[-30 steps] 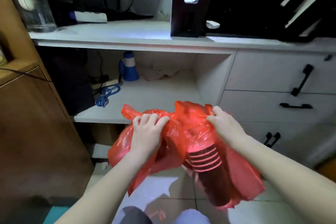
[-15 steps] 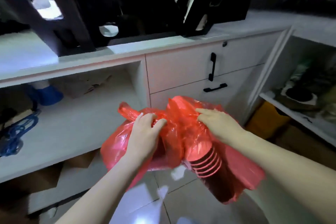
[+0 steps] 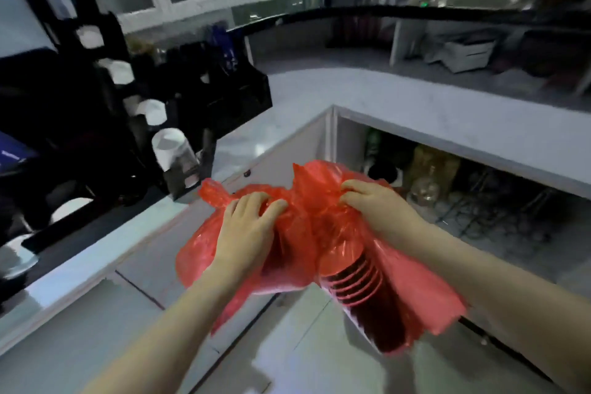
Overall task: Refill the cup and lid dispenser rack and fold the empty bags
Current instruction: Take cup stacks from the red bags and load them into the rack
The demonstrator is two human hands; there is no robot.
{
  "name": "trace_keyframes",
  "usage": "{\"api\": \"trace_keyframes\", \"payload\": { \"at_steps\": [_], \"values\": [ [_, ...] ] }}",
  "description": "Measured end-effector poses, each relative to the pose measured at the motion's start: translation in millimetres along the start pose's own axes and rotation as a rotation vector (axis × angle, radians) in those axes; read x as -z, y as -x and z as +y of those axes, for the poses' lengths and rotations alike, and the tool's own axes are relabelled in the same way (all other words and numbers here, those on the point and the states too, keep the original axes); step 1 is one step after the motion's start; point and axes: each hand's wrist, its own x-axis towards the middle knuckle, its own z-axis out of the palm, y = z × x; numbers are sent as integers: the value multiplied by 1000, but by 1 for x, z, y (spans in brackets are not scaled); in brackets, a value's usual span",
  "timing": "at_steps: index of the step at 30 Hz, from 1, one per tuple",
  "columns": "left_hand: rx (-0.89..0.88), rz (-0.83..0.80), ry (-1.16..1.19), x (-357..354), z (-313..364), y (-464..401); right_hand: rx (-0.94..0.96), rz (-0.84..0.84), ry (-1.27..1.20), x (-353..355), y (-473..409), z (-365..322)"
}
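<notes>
I hold a red plastic bag in front of me with both hands. My left hand clutches its top left part. My right hand pinches the bunched top at the right. Through the thin plastic shows a stack of nested cups, hanging down to the right. The black cup and lid dispenser rack stands on the counter at the left, with white cups sticking out of its slots.
A pale L-shaped counter runs from the left round to the right. Under its right part an open shelf holds glass jars and clutter. White cabinet fronts lie below my hands. A tiled floor is underneath.
The view has swung up and to the right, from the low open shelf and drawers to the countertop and rack. Both hands keep the same hold on the bag.
</notes>
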Motion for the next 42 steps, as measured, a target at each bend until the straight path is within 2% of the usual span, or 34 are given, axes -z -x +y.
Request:
{"api": "trace_keyframes", "payload": {
  "at_steps": [6,10,18,22,27,31,37,42],
  "values": [
    [-77,169,150,-6,58,-118,-134,132,86,93,-13,71],
    [-109,181,241,-17,73,-187,-234,219,172,129,-27,116],
    [-166,214,324,-66,45,-322,-393,231,259,145,-100,206],
    [-162,266,356,-99,24,-389,-486,247,245,146,-138,255],
    [-103,235,382,-146,22,-464,-574,282,246,147,-170,323],
    [-73,182,371,-193,22,-522,-554,240,255,143,-207,393],
    [95,160,331,-257,31,-596,-454,189,217,144,-271,508],
    [144,185,299,-289,40,-634,-334,169,207,145,-310,566]
  ]
}}
